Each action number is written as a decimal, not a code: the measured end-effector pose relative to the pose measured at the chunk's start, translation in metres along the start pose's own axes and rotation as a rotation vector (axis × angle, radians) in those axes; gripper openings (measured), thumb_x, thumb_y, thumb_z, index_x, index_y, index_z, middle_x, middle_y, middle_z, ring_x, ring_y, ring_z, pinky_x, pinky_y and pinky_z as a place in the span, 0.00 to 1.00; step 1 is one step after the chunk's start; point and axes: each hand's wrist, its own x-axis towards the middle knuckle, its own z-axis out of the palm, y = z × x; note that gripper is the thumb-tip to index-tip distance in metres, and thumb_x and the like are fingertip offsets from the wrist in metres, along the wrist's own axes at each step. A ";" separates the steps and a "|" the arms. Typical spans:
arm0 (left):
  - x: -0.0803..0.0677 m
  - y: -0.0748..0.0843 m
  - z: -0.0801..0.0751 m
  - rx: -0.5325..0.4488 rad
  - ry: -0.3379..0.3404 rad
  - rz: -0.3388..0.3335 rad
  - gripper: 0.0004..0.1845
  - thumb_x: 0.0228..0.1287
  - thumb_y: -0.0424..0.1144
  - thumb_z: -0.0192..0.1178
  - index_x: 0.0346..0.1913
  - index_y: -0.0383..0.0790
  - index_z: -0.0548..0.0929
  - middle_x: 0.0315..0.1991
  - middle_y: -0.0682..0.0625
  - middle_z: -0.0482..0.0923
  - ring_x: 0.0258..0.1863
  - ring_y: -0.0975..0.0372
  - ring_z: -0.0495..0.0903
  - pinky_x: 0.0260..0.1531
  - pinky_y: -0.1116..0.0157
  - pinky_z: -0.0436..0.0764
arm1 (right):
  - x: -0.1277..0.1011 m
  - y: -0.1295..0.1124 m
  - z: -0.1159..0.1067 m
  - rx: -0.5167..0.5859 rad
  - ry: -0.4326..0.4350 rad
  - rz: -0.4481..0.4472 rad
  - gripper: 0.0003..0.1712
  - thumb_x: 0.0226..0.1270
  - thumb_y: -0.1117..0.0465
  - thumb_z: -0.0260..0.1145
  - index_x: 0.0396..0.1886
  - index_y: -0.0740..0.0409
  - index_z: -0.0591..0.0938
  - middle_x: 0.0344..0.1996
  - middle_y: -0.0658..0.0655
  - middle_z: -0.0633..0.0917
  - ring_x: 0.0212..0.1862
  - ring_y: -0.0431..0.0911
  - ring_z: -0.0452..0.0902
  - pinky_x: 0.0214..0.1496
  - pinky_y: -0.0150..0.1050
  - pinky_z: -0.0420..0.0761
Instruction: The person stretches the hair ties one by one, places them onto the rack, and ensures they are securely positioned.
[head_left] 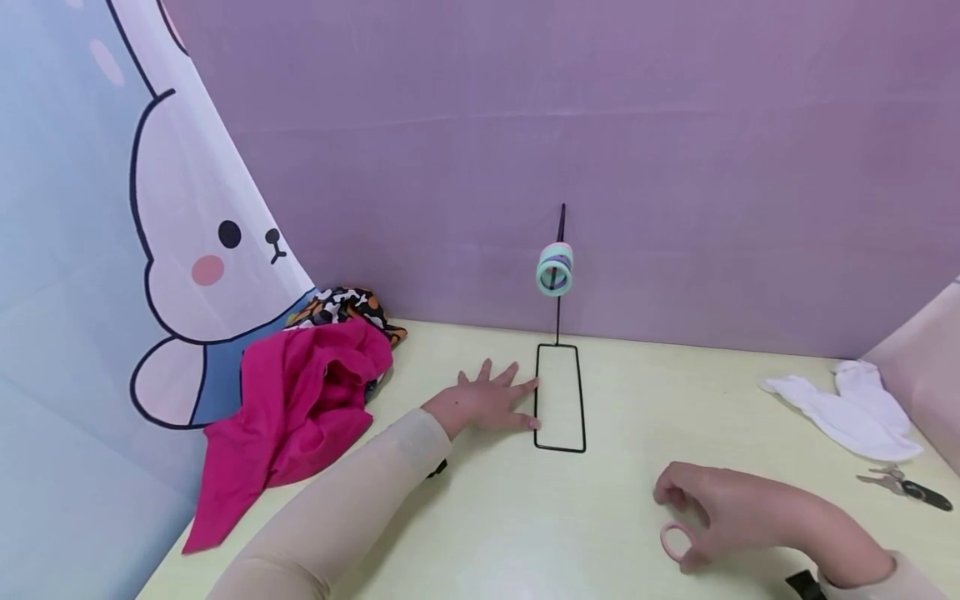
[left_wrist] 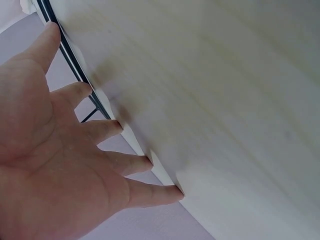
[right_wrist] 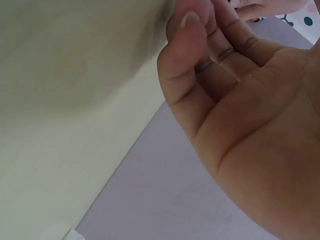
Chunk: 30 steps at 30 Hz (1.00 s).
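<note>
My left hand [head_left: 504, 402] lies flat on the pale yellow table [head_left: 660, 400] with its fingers spread. Its fingertips touch the left side of the black wire stand [head_left: 581, 402]. In the left wrist view the same hand [left_wrist: 75, 160] presses the table beside the wire [left_wrist: 75, 70]. The stand's upright rod carries stacked tape rolls [head_left: 555, 268], green and purple. Near the front edge my right hand [head_left: 681, 523] curls around a pink tape ring [head_left: 675, 542], pinching it between thumb and fingers. The right wrist view shows only the curled fingers [right_wrist: 200, 65]; the ring is hidden there.
A magenta cloth [head_left: 300, 408] and a patterned cloth [head_left: 345, 307] are heaped at the left, under a bunny-print curtain [head_left: 187, 250]. At the right lie a white cloth [head_left: 855, 412] and small scissors [head_left: 907, 486]. A purple wall [head_left: 600, 125] closes the back.
</note>
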 end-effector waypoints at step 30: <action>0.002 -0.002 0.002 0.002 0.005 0.007 0.46 0.73 0.78 0.48 0.87 0.72 0.46 0.91 0.51 0.32 0.88 0.35 0.29 0.78 0.22 0.39 | 0.006 0.003 0.009 -0.028 0.026 -0.144 0.10 0.73 0.52 0.73 0.38 0.39 0.77 0.28 0.34 0.75 0.30 0.24 0.67 0.31 0.27 0.71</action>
